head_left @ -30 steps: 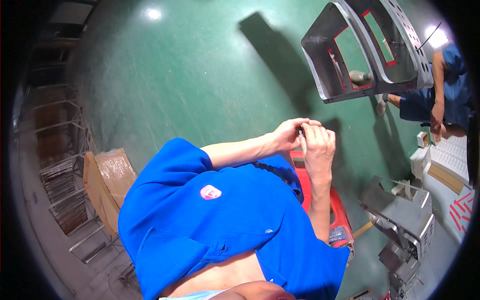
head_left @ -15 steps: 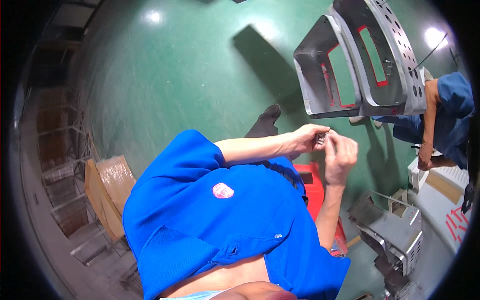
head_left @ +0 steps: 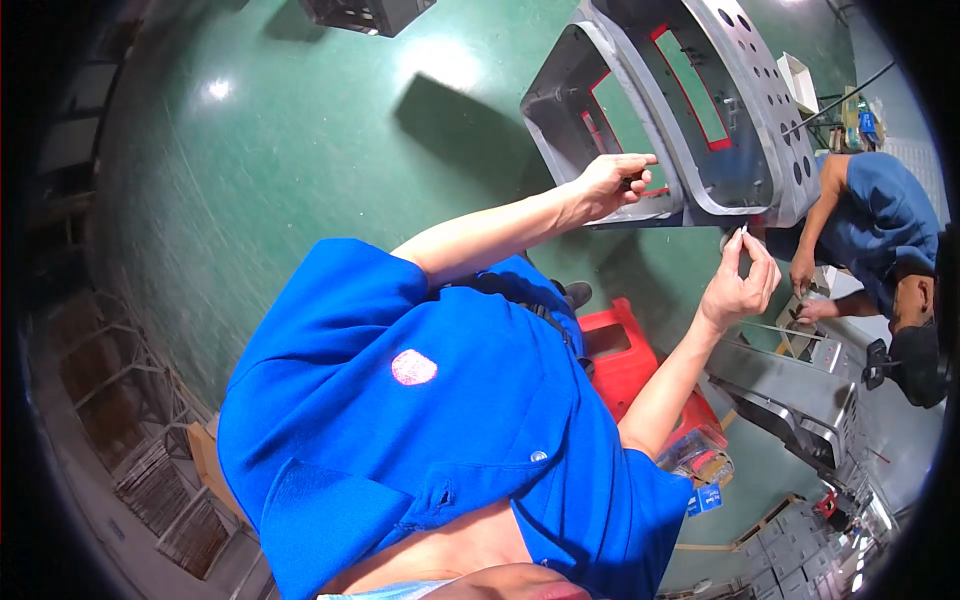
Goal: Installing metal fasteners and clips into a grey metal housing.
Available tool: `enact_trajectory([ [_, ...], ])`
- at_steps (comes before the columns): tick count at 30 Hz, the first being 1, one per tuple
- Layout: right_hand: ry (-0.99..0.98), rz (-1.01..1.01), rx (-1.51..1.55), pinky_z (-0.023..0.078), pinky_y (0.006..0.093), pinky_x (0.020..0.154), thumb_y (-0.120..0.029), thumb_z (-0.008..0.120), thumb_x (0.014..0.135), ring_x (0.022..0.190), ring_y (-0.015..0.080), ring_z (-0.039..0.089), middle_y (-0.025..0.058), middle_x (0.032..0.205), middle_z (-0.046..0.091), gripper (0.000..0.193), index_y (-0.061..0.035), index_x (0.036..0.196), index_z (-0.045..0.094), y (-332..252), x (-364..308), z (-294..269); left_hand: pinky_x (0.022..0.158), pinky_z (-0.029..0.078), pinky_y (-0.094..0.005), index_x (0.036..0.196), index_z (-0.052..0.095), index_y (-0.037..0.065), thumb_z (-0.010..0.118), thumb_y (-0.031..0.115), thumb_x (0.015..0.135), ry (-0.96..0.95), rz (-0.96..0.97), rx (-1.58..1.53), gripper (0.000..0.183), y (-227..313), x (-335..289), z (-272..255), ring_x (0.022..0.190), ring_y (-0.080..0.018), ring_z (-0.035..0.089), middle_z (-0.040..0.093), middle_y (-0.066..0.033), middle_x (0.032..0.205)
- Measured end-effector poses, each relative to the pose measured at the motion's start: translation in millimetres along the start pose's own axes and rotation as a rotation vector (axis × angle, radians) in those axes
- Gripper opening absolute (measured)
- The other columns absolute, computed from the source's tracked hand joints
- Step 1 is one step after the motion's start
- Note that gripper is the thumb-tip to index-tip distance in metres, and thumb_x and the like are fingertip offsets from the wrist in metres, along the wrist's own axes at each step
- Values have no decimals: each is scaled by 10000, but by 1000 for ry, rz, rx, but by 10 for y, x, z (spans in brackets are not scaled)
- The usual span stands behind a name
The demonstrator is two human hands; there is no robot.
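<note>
My left hand (head_left: 615,187) is raised in front of the near edge of a large grey metal frame (head_left: 690,205). Its index finger points out while the other fingers curl round small dark pieces, too small to name. Lower and to the right, my right hand (head_left: 742,285) pinches a tiny pale piece (head_left: 743,231) between thumb and fingertip, close to the frame's lower right corner. Two deep bays make up the frame, with red-edged openings in their back and a row of round holes along the right side.
A red plastic stool (head_left: 622,352) stands beside me, with a clear bag of small parts (head_left: 697,460) near it. At right, a co-worker in blue (head_left: 870,215) bends over work by another grey metal housing (head_left: 785,385). A dark box (head_left: 370,12) sits on the green floor at the far side.
My hands, together half a second ago, have parted: the left has risen toward the frame, the right has moved right and up with a tiny pale piece. The view has shifted right.
</note>
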State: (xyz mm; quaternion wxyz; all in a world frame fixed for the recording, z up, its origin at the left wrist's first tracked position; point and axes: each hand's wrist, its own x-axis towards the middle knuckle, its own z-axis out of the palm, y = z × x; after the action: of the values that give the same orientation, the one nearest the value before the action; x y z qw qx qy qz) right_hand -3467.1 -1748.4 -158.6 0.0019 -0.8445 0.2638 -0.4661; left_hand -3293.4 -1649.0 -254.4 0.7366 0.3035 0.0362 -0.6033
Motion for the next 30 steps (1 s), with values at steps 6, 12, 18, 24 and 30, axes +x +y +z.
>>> enact_trajectory([
  [6, 1, -77, -118, 452, 340, 692, -12, 729, 677, 684, 212, 588, 40, 732, 620, 128, -49, 745, 627, 63, 73, 62, 504, 321, -211, 1135, 509, -10, 535, 156, 907, 1, -45, -4, 283, 50, 20, 20, 599, -65, 422, 538, -17, 765],
  [12, -31, -59, -171, 458, 359, 677, -40, 721, 676, 685, 243, 588, 53, 711, 605, 116, -48, 729, 618, 166, 66, 57, 500, 337, -222, 970, 587, 18, 565, 153, 884, 0, -32, -33, 161, 16, 38, 2, 585, -73, 426, 546, -20, 732],
  [18, -62, -109, -194, 456, 347, 669, -63, 715, 671, 692, 237, 590, 40, 726, 617, 128, -47, 736, 607, 237, 220, -1, 490, 331, -221, 1013, 585, 4, 526, 130, 894, -16, -27, -27, 183, -9, -43, 91, 575, -86, 441, 572, -39, 754],
  [24, -16, -40, -213, 456, 372, 678, -194, 726, 712, 730, 250, 600, 30, 757, 648, 172, -72, 777, 624, 652, 275, 83, 482, 372, -218, 1048, 613, 21, 540, 129, 883, -64, -12, 95, 211, -38, -210, 56, 556, -78, 474, 579, -24, 719],
  [30, 28, 225, 54, 467, 336, 662, -235, 682, 793, 740, 219, 635, 53, 790, 664, 180, -88, 881, 627, 963, 273, 425, 519, 303, -210, 1165, 558, -2, 486, 148, 914, 60, -62, 258, 301, -276, -560, -361, 565, -67, 378, 520, 0, 732],
])
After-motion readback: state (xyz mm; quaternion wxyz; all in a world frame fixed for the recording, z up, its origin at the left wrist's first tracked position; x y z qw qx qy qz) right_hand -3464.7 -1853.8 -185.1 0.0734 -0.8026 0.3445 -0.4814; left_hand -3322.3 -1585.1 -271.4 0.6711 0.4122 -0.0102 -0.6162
